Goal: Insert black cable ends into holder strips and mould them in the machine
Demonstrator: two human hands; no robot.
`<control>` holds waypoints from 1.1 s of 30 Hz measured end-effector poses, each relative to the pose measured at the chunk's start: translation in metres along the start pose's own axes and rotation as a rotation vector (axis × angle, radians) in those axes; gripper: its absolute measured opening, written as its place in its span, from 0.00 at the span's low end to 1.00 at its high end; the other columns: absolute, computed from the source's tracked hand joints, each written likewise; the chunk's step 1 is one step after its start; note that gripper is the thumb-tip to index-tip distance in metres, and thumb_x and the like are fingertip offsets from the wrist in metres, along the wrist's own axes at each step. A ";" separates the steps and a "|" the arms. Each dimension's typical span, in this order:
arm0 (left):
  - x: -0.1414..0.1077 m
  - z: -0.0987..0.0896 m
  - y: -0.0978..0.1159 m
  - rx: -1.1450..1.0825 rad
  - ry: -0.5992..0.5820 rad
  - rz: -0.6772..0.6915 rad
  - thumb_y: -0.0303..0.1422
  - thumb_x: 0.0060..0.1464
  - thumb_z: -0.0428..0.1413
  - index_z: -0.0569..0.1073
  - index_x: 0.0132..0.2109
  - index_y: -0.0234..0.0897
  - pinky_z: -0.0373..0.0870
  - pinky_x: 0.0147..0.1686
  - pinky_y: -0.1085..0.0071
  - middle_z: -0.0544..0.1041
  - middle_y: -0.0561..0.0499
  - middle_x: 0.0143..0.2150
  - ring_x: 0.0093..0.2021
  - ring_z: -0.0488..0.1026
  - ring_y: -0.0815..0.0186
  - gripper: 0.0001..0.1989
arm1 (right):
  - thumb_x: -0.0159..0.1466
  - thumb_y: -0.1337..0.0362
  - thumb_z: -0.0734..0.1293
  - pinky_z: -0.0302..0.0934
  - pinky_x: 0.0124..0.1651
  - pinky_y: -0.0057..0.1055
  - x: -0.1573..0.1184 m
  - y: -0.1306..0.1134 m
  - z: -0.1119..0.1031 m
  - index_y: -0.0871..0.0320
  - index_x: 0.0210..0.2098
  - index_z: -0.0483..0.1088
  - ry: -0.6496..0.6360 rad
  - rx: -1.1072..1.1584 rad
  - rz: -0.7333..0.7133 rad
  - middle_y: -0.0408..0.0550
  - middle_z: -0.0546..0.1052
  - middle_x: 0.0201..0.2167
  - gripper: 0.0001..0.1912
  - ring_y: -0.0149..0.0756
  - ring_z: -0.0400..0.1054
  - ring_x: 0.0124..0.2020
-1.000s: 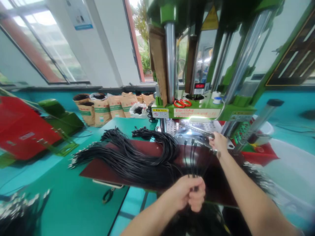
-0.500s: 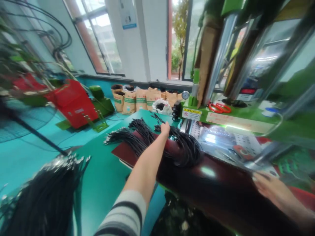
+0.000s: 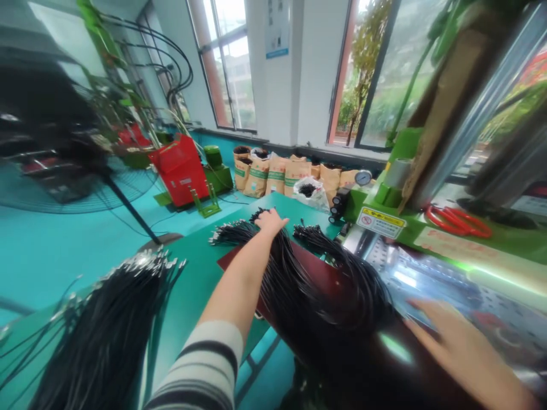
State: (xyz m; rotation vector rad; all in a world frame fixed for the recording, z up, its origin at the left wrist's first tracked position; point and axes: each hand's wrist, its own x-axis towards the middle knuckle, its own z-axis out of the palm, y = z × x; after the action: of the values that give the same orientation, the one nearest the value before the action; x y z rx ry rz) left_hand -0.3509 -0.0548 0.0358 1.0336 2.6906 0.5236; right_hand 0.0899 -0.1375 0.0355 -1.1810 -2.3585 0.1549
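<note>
Head view. Left hand (image 3: 270, 220): arm stretched far, fingers spread flat on the far ends of one bundle of thin black cables (image 3: 282, 267), pressing, not clasping. The bundle lies draped over a dark red board (image 3: 318, 273) on the green table (image 3: 192, 279), connector ends fanned left. Right hand (image 3: 455, 347): near right, blurred, fingers open and empty, above the perforated metal plate (image 3: 427, 279). One second black cable bundle (image 3: 111, 330) near left. About six brown sacks (image 3: 273, 173) far.

Person, two arms in view. Left arm (image 3: 239, 279): short sleeve (image 3: 200, 367), white with dark horizontal stripes, hem above the elbow; forearm bare. Left hand (image 3: 270, 221): bare, no glove. Right hand (image 3: 457, 347): bare, no glove, ring or watch; blurred.
</note>
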 end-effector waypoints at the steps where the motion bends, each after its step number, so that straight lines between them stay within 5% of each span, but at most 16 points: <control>1: 0.004 -0.001 -0.011 0.028 -0.008 -0.040 0.58 0.43 0.50 0.55 0.60 0.31 0.52 0.53 0.46 0.57 0.28 0.60 0.60 0.52 0.39 0.45 | 0.57 0.56 0.61 0.61 0.49 0.48 0.029 -0.027 0.004 0.49 0.44 0.66 -0.070 -0.036 -0.096 0.54 0.74 0.43 0.16 0.50 0.68 0.45; 3: 0.009 0.003 -0.024 0.068 -0.043 -0.095 0.60 0.43 0.48 0.52 0.61 0.28 0.51 0.53 0.45 0.61 0.25 0.57 0.58 0.56 0.37 0.48 | 0.56 0.62 0.63 0.55 0.55 0.44 0.084 -0.071 0.021 0.59 0.50 0.62 -0.189 -0.171 -0.176 0.58 0.69 0.49 0.22 0.48 0.62 0.53; 5: 0.014 0.011 -0.024 0.092 -0.079 -0.113 0.60 0.43 0.46 0.49 0.63 0.31 0.49 0.53 0.45 0.65 0.29 0.55 0.57 0.59 0.40 0.48 | 0.54 0.61 0.67 0.54 0.54 0.39 0.130 -0.096 0.047 0.63 0.53 0.58 -0.384 -0.345 -0.036 0.60 0.68 0.50 0.29 0.47 0.59 0.55; 10: 0.032 0.034 0.002 0.151 -0.130 -0.186 0.57 0.35 0.57 0.42 0.65 0.39 0.54 0.51 0.45 0.64 0.31 0.57 0.57 0.60 0.42 0.56 | 0.41 0.67 0.75 0.59 0.41 0.38 0.192 -0.099 0.111 0.69 0.51 0.60 -0.555 -0.446 0.217 0.67 0.71 0.43 0.40 0.53 0.66 0.47; 14: 0.046 0.046 0.018 0.200 -0.130 -0.276 0.48 0.32 0.63 0.40 0.65 0.40 0.56 0.47 0.42 0.63 0.28 0.57 0.57 0.59 0.38 0.58 | 0.45 0.70 0.72 0.57 0.39 0.35 0.197 -0.089 0.133 0.71 0.52 0.58 -0.589 -0.481 0.257 0.66 0.73 0.40 0.37 0.49 0.69 0.42; 19: 0.052 0.056 0.030 0.211 -0.071 -0.305 0.37 0.42 0.58 0.46 0.64 0.39 0.53 0.46 0.39 0.64 0.28 0.56 0.55 0.60 0.37 0.44 | 0.57 0.73 0.61 0.50 0.45 0.42 0.191 -0.087 0.144 0.74 0.54 0.57 -0.458 -0.555 0.168 0.72 0.69 0.46 0.25 0.51 0.63 0.50; 27: 0.058 0.053 0.018 0.013 -0.005 -0.231 0.32 0.46 0.52 0.51 0.61 0.39 0.56 0.50 0.49 0.69 0.34 0.53 0.54 0.65 0.50 0.35 | 0.61 0.76 0.55 0.50 0.45 0.42 0.192 -0.086 0.152 0.77 0.50 0.62 -0.414 -0.561 0.111 0.73 0.72 0.42 0.19 0.51 0.64 0.48; 33: 0.057 0.032 0.000 -0.173 0.092 -0.118 0.31 0.43 0.55 0.54 0.57 0.36 0.68 0.37 0.65 0.75 0.42 0.41 0.39 0.74 0.58 0.32 | 0.62 0.64 0.63 0.60 0.45 0.40 0.199 -0.089 0.140 0.66 0.47 0.66 -0.509 -0.534 0.146 0.53 0.74 0.39 0.16 0.39 0.68 0.41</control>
State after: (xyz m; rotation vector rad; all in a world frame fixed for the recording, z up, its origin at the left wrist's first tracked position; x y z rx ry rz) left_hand -0.3823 -0.0085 0.0021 0.8185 2.7054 0.7824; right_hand -0.1410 -0.0220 0.0161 -1.7320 -2.8587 -0.1599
